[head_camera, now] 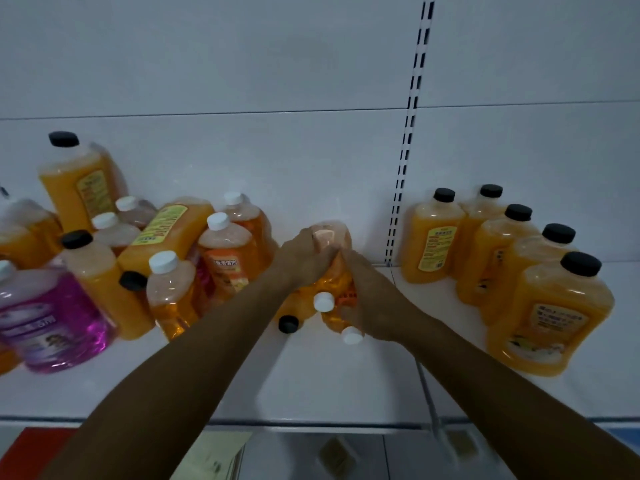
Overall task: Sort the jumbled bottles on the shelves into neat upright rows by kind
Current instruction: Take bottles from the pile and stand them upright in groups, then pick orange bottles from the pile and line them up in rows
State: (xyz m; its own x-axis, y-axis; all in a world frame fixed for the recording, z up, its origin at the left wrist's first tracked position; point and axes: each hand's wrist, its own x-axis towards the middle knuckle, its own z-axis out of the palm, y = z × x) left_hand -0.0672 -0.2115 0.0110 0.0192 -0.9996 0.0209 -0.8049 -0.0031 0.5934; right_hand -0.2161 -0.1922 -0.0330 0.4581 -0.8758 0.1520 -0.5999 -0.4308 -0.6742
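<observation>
Head view: white shelf (346, 382), left hand (300, 259) and right hand (360, 299) both gripping a cluster of lying orange bottles (334, 271) at centre, jumbled bottles (166, 251) at left (one purple jug (52, 317)), upright black-capped row (502, 258) at right.

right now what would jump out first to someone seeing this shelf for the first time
Both hands, the left hand and right hand, meet mid-shelf on a small heap of lying orange bottles. On the left a jumbled pile mixes black-capped and white-capped orange bottles with one purple bottle at its front. On the right stands a neat row of black-capped orange bottles.
</observation>
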